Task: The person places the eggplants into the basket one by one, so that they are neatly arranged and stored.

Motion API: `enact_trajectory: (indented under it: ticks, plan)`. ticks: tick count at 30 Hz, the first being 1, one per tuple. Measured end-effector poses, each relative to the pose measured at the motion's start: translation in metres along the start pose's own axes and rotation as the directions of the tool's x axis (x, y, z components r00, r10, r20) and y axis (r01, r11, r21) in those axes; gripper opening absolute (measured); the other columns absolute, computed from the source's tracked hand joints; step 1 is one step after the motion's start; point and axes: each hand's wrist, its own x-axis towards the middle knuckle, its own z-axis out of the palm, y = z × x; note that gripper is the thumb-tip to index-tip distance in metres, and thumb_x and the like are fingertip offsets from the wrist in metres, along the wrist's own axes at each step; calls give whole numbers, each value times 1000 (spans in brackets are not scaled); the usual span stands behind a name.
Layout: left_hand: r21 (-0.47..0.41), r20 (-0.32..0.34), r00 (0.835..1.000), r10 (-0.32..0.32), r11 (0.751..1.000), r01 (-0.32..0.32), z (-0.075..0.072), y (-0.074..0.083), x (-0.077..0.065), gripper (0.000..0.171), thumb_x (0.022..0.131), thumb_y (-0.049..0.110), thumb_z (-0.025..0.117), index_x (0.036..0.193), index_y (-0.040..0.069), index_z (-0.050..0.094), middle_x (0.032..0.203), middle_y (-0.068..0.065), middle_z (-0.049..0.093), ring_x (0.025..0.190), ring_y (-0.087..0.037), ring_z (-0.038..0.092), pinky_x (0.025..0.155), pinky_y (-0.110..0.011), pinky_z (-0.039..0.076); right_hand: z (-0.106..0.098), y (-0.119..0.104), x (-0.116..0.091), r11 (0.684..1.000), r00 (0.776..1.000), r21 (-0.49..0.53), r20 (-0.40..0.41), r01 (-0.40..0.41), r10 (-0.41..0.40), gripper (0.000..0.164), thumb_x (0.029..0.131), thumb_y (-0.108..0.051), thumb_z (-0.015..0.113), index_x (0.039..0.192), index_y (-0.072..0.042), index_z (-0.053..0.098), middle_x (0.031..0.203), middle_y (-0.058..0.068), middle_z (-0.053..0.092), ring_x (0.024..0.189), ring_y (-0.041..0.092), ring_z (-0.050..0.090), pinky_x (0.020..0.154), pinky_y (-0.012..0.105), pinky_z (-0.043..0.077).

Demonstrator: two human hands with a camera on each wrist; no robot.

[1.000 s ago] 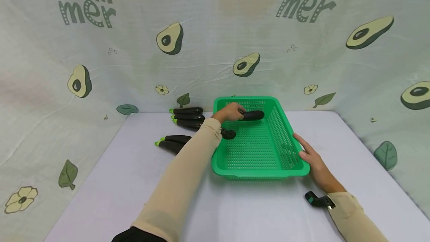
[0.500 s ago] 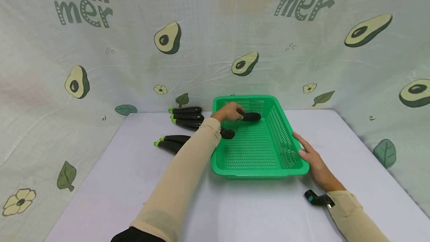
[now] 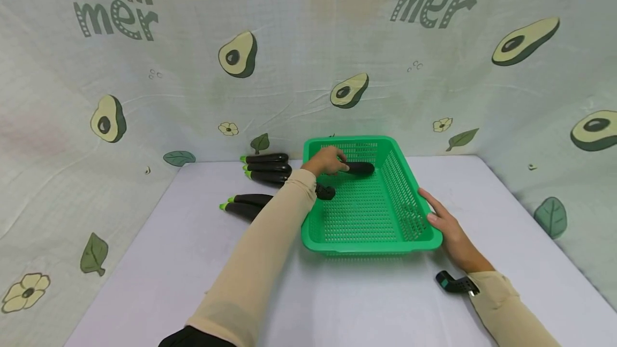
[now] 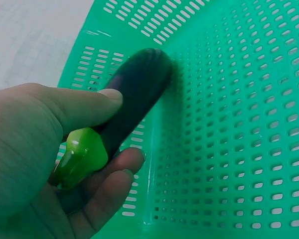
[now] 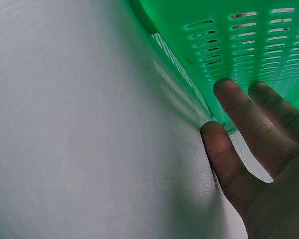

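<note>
My left hand [image 3: 326, 160] is inside the green plastic basket [image 3: 373, 247], holding a dark eggplant [image 3: 360, 168] near its stem end. In the left wrist view the thumb lies on top of the eggplant [image 4: 142, 82] and the fingers are below it; the green cap [image 4: 82, 149] shows at the palm. The eggplant's far end lies by the basket's side wall. My right hand [image 3: 450, 232] rests at the basket's right side, thumb by the rim. In the right wrist view its fairly straight fingers [image 5: 254, 124] are spread against the outer slotted wall [image 5: 229, 50].
Several more eggplants [image 3: 266, 167] lie on the white table [image 3: 159, 261] left of the basket, in two groups, partly behind the left sleeve [image 3: 260, 250]. A patterned cloth [image 3: 289, 25] hangs behind the table. Black wrist devices [image 3: 455, 284] sit on both wrists.
The eggplant in my left hand has shifted slightly left and down within the basket, then stayed put. The right hand keeps its place at the basket, and the view has drifted slightly.
</note>
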Motion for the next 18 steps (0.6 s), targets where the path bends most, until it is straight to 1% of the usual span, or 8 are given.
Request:
enact_trajectory:
  ticks: [1, 2, 4, 8, 9, 14, 16, 18]
  plan:
    - [9, -3, 1000, -3, 1000, 3, 0, 0, 0, 43, 99, 24, 67, 138, 9, 60, 137, -12, 57, 98, -26, 70, 93, -42, 52, 0, 0, 0, 1000, 1000, 1, -1, -6, 6, 56, 109, -25, 32, 163, -24, 17, 153, 18, 29, 107, 14, 54, 91, 17, 39]
    - [17, -12, 1000, 3, 1000, -3, 1, -3, 5, 43, 97, 24, 70, 136, 10, 62, 129, -11, 63, 93, -23, 70, 95, -41, 51, 0, 1, 0, 1000, 1000, 1, -2, -10, 10, 56, 109, -25, 32, 163, -24, 17, 154, 18, 27, 109, 14, 52, 91, 17, 38]
    - [24, -26, 1000, 10, 1000, -9, 1, -3, 4, 41, 96, 23, 71, 134, 10, 64, 118, -9, 67, 90, -22, 70, 94, -40, 51, 1, 1, 1, 1000, 1000, 1, -5, -16, 16, 56, 109, -26, 33, 162, -25, 18, 157, 17, 23, 112, 14, 48, 91, 16, 37]
    - [4, -32, 999, 18, 1000, -17, 1, -4, 1, 40, 95, 19, 72, 132, 9, 64, 103, -7, 70, 94, -25, 70, 91, -40, 52, 2, 0, 1, 1000, 1000, 1, -3, -22, 22, 56, 109, -27, 34, 162, -26, 18, 159, 16, 20, 113, 16, 47, 91, 16, 37]
    - [1, -27, 1000, 13, 1000, -13, -1, -1, -5, 39, 96, 17, 70, 134, 8, 63, 106, -8, 70, 99, -27, 69, 90, -39, 53, 3, -1, 1, 1000, 1000, 1, 0, -22, 22, 56, 109, -27, 33, 162, -26, 18, 159, 16, 21, 113, 16, 47, 91, 17, 37]
    - [9, -37, 999, 21, 1000, -21, 1, -3, -5, 38, 96, 15, 69, 133, 10, 64, 109, -9, 70, 96, -26, 68, 87, -39, 52, 3, -1, 1, 1000, 1000, -2, 3, -19, 19, 56, 109, -26, 33, 162, -26, 18, 157, 15, 22, 112, 15, 49, 91, 17, 38]
    - [31, -47, 998, 33, 999, -32, 1, -3, -4, 36, 97, 15, 69, 132, 10, 65, 119, -10, 66, 97, -25, 66, 87, -40, 52, 4, -1, 0, 1000, 1000, -8, -2, -18, 18, 56, 109, -26, 33, 162, -26, 18, 158, 15, 22, 114, 14, 46, 91, 16, 36]
    - [60, -54, 997, 48, 997, -44, 2, -2, -4, 35, 97, 16, 68, 132, 11, 65, 131, -11, 61, 106, -26, 63, 90, -41, 51, 4, 0, 0, 1000, 1000, -10, -9, -19, 19, 56, 109, -27, 33, 162, -26, 18, 157, 14, 22, 115, 14, 46, 91, 16, 36]
